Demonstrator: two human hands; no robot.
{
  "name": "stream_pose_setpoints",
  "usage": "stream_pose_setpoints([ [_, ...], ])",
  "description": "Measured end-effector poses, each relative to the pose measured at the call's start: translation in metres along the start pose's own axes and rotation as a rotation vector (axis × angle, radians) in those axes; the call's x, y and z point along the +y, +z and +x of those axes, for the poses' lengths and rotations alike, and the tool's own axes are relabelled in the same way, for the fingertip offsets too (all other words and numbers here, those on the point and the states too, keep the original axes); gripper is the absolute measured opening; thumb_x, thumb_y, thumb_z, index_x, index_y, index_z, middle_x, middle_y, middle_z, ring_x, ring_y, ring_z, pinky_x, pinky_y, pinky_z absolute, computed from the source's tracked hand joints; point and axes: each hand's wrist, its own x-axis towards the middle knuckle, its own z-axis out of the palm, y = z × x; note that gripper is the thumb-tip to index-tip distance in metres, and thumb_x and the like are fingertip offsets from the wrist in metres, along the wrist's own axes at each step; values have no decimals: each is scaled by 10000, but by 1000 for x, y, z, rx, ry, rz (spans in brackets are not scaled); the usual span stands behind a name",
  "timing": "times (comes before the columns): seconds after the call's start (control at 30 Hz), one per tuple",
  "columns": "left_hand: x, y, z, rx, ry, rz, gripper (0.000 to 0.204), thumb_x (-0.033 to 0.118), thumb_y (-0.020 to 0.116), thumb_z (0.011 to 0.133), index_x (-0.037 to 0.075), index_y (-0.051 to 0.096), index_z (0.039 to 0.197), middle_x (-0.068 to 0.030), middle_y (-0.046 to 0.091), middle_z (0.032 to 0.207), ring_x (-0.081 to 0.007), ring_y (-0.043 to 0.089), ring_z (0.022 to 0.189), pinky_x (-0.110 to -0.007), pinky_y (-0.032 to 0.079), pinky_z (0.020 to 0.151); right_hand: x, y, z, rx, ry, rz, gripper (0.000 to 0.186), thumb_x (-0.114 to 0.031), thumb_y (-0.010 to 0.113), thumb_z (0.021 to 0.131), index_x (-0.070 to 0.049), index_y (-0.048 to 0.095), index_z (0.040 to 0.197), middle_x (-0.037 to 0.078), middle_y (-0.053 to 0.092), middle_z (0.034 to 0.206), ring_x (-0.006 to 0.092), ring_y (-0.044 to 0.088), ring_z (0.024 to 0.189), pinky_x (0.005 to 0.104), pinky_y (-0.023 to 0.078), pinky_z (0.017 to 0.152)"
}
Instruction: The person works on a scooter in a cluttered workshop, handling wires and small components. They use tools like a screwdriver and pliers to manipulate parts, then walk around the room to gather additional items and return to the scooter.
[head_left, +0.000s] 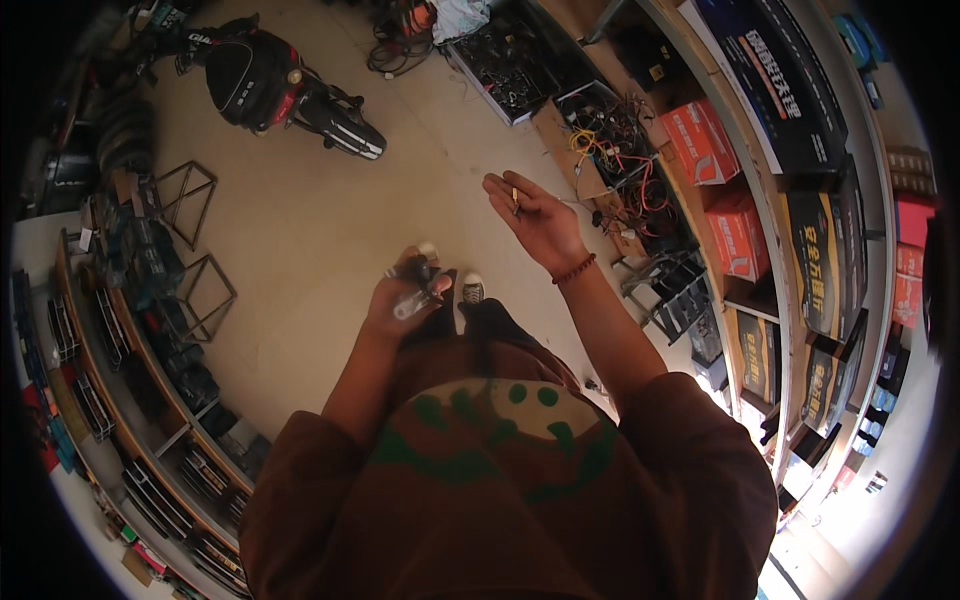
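My left hand (388, 303), held in front of my waist, is closed round a dark tool with a clear, rounded end (410, 304). The tool is partly covered by the fingers and slightly blurred, so its exact kind does not show. Farther out and to the right, my right hand (545, 228) is turned palm up with its fingers nearly straight and close together. A small brass-coloured piece (516, 197) is held among those fingers; it is too small to name. Beaded dark red bracelet (574, 270) circles the right wrist. The hands are apart.
A black and red motorcycle (290, 95) stands ahead to the left. Tangled wires (610, 150) and an open tray of dark parts (510, 65) lie ahead right. Metal frames (205, 300) stand beside the left shelves (110, 380). Red boxes (700, 142) fill part of the right shelving.
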Motion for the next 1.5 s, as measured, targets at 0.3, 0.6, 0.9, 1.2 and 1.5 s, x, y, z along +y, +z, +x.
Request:
stream_pose_setpoints([
  [0.3,126,36,115,96,-81,148,453,-44,543,708,143,534,1120,-106,506,993,-281,485,888,-382,611,684,-39,13,136,154,-39,163,358,-55,390,990,99,380,1313,282,403,1394,364,391,1338,420,371,1126],
  [0.6,237,56,216,64,-90,198,446,-30,534,733,133,563,1148,-130,573,1079,-300,533,934,-393,608,657,-84,-34,253,332,-115,216,389,-178,414,1010,96,410,1285,231,494,1238,332,515,1131,409,430,1059],
  [0.9,245,75,306,262,-49,231,435,-18,538,753,145,545,1156,-122,577,1075,-302,564,961,-405,588,700,-170,-134,394,736,-190,131,572,-322,477,997,134,354,1320,241,470,1204,343,510,1126,429,458,1016],
  [1.2,227,117,398,473,12,272,379,-1,538,798,105,511,1160,-123,569,1004,-271,589,964,-414,578,824,-272,-135,514,865,-40,-53,692,-431,504,972,115,309,1350,308,478,1275,380,558,1120,453,492,970],
  [1.5,225,121,445,625,175,146,314,-36,525,804,69,501,1099,-130,551,989,-285,587,957,-438,539,933,-250,-86,444,361,371,-363,657,-458,450,990,89,392,1351,239,544,1285,291,572,1146,375,464,992],
])
